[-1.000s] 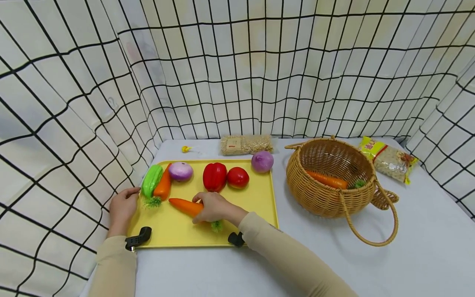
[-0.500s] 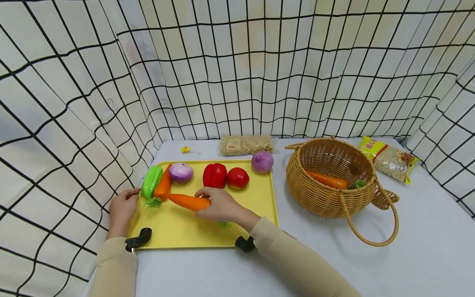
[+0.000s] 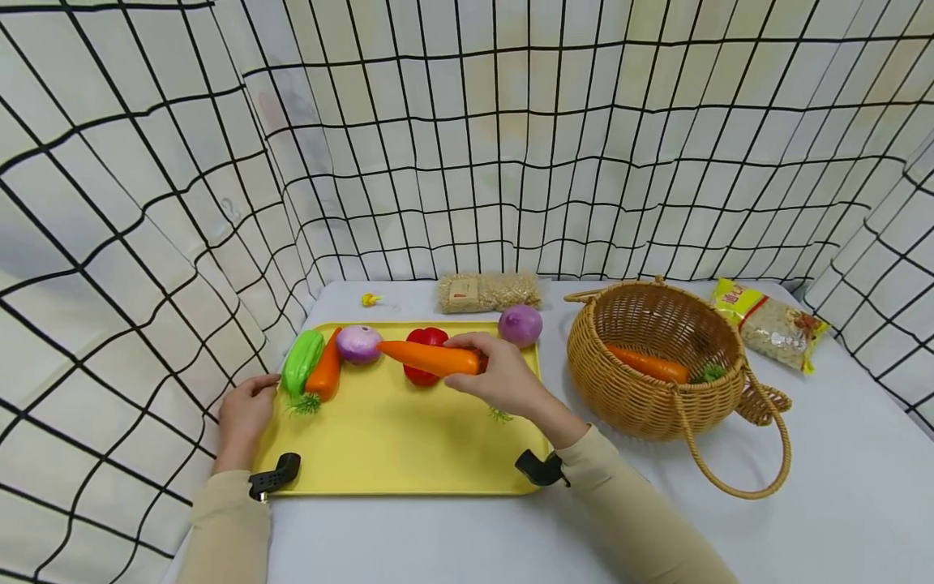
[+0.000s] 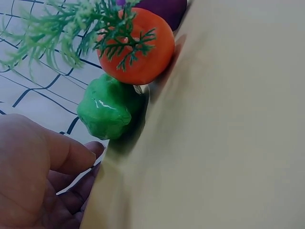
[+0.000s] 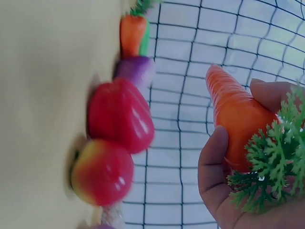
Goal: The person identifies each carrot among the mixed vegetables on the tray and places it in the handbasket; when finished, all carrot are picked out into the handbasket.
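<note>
My right hand (image 3: 503, 375) grips an orange carrot (image 3: 430, 357) by its thick end, raised over the yellow tray (image 3: 379, 454). The tip points left, and green leaves (image 5: 281, 157) hang by the palm in the right wrist view. My left hand (image 3: 246, 412) pinches the tray's left rim between thumb and fingers. Close to it on the tray lie a green pepper (image 4: 105, 107) and another carrot (image 3: 325, 371), then a purple onion (image 3: 359, 345). A red bell pepper (image 5: 120, 114) sits behind the held carrot; beside it is a red and yellow round fruit (image 5: 102, 171).
Right of the tray stands a wicker basket (image 3: 620, 397) with a carrot (image 3: 649, 364) inside and a looped handle. Another purple onion (image 3: 520, 326) is at the tray's back right corner. Behind lie a bag of grains (image 3: 489, 293), a yellow-topped bag (image 3: 773, 328) and a small yellow item (image 3: 370, 299).
My right hand has lifted the carrot off the tray and carried it up and to the right. The left hand stays at the tray's rim. The head view has tilted slightly.
</note>
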A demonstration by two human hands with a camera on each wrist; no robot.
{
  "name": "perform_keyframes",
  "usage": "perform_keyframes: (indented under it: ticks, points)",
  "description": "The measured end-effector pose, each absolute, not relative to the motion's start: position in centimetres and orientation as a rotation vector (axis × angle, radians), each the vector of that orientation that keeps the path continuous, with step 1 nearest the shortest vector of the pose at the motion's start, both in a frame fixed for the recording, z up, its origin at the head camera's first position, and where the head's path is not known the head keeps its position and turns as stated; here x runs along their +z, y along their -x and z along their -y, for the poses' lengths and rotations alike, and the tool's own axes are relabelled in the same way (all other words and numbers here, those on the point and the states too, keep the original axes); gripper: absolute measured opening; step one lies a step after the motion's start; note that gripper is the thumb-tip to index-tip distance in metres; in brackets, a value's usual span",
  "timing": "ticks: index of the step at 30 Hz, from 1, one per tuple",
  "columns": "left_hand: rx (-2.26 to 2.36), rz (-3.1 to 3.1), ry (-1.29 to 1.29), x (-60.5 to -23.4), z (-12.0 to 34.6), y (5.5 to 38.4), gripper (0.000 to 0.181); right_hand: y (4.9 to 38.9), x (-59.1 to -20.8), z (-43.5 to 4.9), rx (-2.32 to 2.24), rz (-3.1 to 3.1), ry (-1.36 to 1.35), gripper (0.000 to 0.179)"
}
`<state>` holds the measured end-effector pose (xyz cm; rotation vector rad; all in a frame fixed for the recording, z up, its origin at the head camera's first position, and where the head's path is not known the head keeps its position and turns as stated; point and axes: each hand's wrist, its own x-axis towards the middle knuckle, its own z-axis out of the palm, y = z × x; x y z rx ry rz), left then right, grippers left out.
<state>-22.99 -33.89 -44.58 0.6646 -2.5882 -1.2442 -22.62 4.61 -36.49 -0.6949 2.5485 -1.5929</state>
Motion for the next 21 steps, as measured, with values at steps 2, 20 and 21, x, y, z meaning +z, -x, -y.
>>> perform_keyframes:
  ticks: [2, 20, 21]
  points:
    - [-1.242, 2.583, -0.668, -44.6, 33.9, 22.8, 0.041, 22.6, -36.0, -5.7, -1.619, -2.561, 0.709, 0.042]
    - [-1.24, 2.583, -0.656, -44.7, 33.9, 23.1, 0.04, 20.2, -30.7, -14.7, -1.48, -2.882, 0.642, 0.046]
    - [-1.238, 2.582, -0.655, -44.7, 34.0, 23.0, 0.04, 20.3, -30.5, -15.0, -1.487, -2.882, 0.633, 0.047]
